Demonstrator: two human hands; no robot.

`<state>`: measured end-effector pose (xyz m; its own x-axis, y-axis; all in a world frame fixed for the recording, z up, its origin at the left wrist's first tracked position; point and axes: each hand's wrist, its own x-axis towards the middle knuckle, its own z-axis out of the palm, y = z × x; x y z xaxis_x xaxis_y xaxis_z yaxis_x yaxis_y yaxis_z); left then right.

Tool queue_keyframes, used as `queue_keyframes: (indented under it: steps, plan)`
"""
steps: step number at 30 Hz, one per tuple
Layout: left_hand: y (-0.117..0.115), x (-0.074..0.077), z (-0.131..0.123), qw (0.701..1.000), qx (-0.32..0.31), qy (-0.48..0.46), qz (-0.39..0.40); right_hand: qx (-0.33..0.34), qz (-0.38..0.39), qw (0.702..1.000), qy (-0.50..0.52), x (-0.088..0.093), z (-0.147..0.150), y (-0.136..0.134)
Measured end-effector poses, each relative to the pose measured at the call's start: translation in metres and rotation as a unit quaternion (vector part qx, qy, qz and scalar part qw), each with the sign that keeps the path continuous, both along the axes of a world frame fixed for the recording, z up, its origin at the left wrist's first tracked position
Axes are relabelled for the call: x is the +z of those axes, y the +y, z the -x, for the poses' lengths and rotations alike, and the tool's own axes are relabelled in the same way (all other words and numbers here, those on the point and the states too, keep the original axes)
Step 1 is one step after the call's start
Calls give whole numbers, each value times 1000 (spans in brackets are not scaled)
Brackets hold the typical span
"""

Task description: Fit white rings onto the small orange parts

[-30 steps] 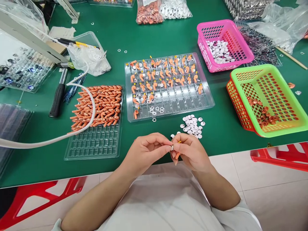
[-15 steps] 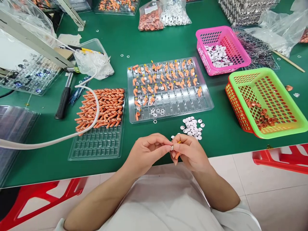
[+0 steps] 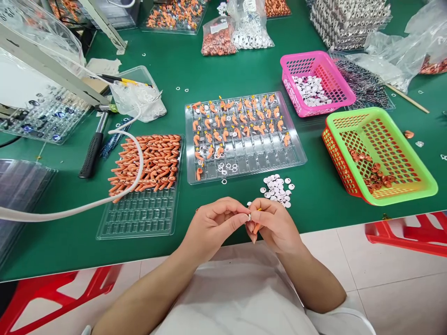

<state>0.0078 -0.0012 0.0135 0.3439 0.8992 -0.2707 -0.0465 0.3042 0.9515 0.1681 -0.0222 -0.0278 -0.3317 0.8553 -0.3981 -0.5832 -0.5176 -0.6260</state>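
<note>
My left hand (image 3: 214, 229) and my right hand (image 3: 277, 225) meet at the table's front edge, thumbs and fingertips nearly touching. Between the right fingers is a small orange curved part (image 3: 257, 228) with a yellow tip. The left thumb and forefinger pinch a tiny whitish piece (image 3: 249, 217) against it; fingers hide most of it. Just beyond the hands lies a loose pile of white round discs (image 3: 277, 188). A clear compartment tray (image 3: 268, 158) behind them holds rows of similar orange curved parts and several loose white rings (image 3: 228, 166).
To the left, a clear tray (image 3: 139, 228) carries stacked orange parts (image 3: 150, 163), crossed by a white hose (image 3: 80, 209). A hammer (image 3: 91, 156) lies beside it. On the right stand a pink basket (image 3: 293, 100) of white discs and a green basket (image 3: 417, 188) with copper-coloured pieces.
The view has tilted slightly, so the table's contents sit a little lower in the picture. Both hands keep nearly the same pinch on the small parts.
</note>
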Motion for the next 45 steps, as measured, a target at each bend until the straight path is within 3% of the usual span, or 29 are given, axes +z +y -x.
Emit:
queue_keyframes:
  steps: [12,26,37,45]
  plan:
    - [1,-2,2,1000,-2,3,14,1,0,1000,2,-1,1,-1]
    - [-6,-10,3,1000,12,-7,-27,-4,7,1000,5,0,3,1]
    - [-4,-7,-1,1000,20,18,-14,-9,-3,1000,-1,-2,3,-1]
    - [-6,-7,-3,999,22,-15,-18,-30,-13,999,0,-3,3,-4]
